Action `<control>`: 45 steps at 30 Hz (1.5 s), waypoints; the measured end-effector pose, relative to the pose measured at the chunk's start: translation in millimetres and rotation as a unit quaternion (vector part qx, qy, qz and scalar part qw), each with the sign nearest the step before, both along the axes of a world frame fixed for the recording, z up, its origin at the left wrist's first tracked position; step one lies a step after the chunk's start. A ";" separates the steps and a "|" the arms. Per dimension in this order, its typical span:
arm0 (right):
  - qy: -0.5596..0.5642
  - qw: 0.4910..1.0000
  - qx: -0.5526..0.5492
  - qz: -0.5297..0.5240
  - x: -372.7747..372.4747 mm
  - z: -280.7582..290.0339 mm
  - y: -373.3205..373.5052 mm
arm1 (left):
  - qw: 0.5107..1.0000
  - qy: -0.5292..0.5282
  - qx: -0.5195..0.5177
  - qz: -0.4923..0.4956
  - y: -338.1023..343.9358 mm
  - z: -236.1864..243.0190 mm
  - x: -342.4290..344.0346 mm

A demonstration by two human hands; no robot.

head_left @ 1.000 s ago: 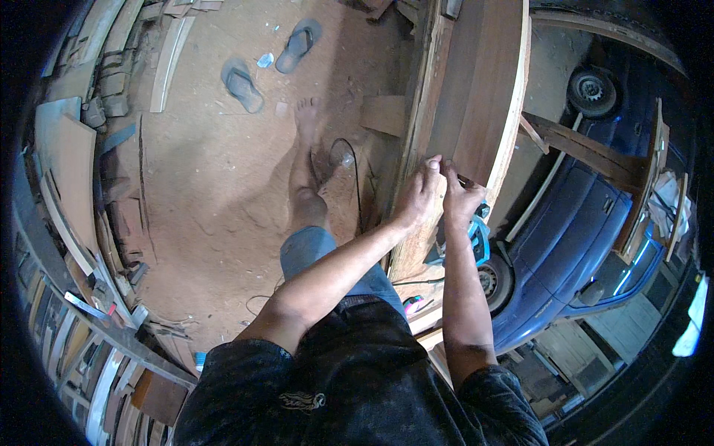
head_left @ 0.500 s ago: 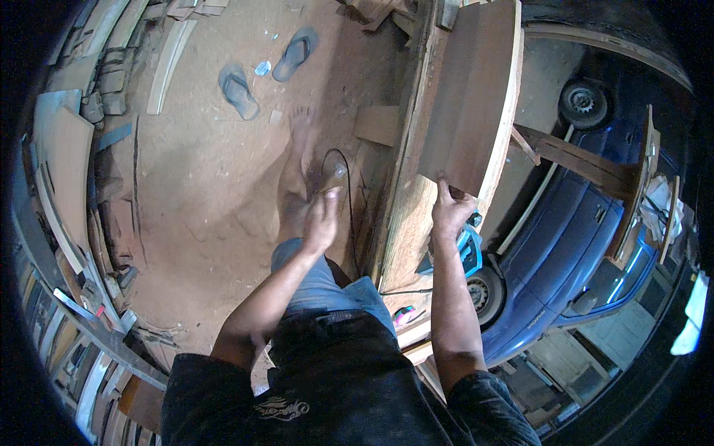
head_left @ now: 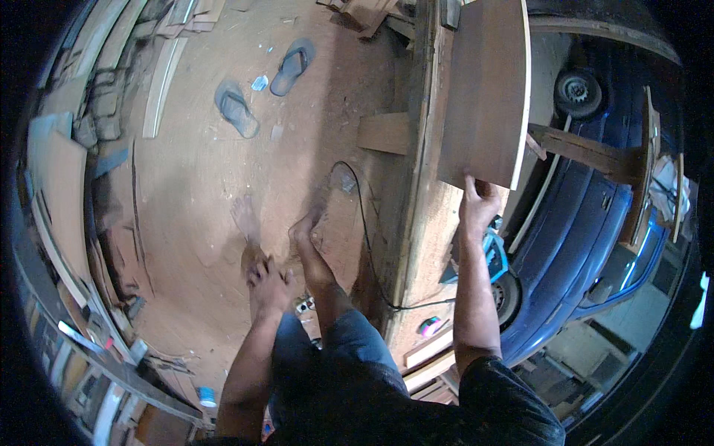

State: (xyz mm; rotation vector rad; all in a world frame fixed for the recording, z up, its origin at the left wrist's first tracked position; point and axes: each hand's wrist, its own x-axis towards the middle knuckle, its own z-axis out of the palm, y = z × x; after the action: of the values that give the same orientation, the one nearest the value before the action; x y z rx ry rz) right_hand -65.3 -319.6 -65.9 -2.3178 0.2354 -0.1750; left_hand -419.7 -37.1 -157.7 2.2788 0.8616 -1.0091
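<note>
brown board (head_left: 485, 97) has its far end cut off.

Surroundings of a woodworking area: sandy floor (head_left: 186, 201), timber stock and a parked car.
At upper left of centre, a pair of grey flip-flops (head_left: 236, 109) is seen on the floor, with a small pale scrap (head_left: 259, 82) lying between them. The left margin is occupied by stacked planks and offcuts (head_left: 71, 201), near whose lower end a blue-and-white container (head_left: 207, 397) is placed. At right, a dark blue car (head_left: 558, 241) is shown; its wheel (head_left: 579, 91) and side mirror (head_left: 599, 290) are exposed, and a crumpled white cloth (head_left: 667, 182) is found near the upper right rim.
</note>
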 end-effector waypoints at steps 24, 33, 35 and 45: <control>-0.042 0.998 0.023 -0.031 -31.8 -12.1 8.6 | 0.999 0.028 -0.017 -0.006 104.2 -49.8 -101.0; -0.064 0.997 0.026 -0.038 -39.0 -15.5 12.2 | 0.999 0.044 -0.018 -0.020 102.5 -50.9 -105.7; -0.056 0.997 0.028 -0.036 -37.1 -16.6 15.3 | 0.999 0.048 -0.018 -0.017 103.1 -48.5 -106.3; -0.053 0.995 0.087 -0.023 -37.3 -18.5 8.0 | 0.999 0.044 -0.010 -0.030 100.0 -50.4 -105.7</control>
State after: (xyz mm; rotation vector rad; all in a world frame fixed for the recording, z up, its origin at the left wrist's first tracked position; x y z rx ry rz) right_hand -102.6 -311.6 -84.5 -2.1243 0.2411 -0.2878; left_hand -525.5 62.9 -208.1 2.2696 0.8181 -1.1462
